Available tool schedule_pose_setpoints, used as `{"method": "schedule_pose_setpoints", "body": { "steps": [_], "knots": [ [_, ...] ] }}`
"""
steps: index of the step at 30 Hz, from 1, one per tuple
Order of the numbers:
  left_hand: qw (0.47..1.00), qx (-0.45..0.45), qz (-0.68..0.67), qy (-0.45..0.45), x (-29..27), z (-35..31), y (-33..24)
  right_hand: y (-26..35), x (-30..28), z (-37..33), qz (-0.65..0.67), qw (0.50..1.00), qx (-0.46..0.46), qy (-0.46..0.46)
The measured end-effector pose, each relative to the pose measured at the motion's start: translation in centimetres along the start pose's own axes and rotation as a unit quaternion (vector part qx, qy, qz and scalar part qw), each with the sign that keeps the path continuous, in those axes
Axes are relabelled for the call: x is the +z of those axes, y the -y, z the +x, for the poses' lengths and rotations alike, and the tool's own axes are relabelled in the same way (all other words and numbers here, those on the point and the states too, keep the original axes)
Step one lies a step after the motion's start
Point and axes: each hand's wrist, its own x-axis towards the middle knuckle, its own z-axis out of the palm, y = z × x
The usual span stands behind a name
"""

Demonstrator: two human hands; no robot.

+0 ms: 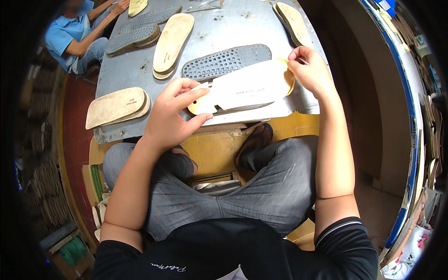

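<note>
A white sole-shaped template with notches near its left end lies over a pale yellow sole piece, whose edge shows at the right. My left hand grips the left end of the template, fingers on top and thumb at the near edge. At the other end, my right hand pinches a slim pen-like tool against the yellow edge; its tip is hidden. A grey sole with round dimples lies just beyond the template. Another dark sole shows partly beneath it.
On the metal-topped table lie a tan insole pair at left, another tan insole, dimpled grey soles and a sole at far right. A person in a blue shirt sits far left. A blue-edged board stands right.
</note>
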Motion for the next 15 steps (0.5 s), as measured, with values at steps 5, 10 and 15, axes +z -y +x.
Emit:
{"method": "schedule_pose_setpoints", "body": {
  "steps": [5,10,15],
  "knots": [
    [0.999,-0.019,0.037,-0.027,-0.9,2.4,0.7,-0.2,2.5,1.6,0.07,0.959,-0.169,-0.216],
    [0.99,-0.017,0.142,0.003,-0.6,6.5,3.8,-1.3,5.8,4.7,0.08,0.974,-0.091,-0.19],
    [0.982,-0.067,0.17,0.053,0.5,5.8,4.7,-0.8,6.5,4.6,0.012,0.994,-0.046,-0.099]
  ]
}}
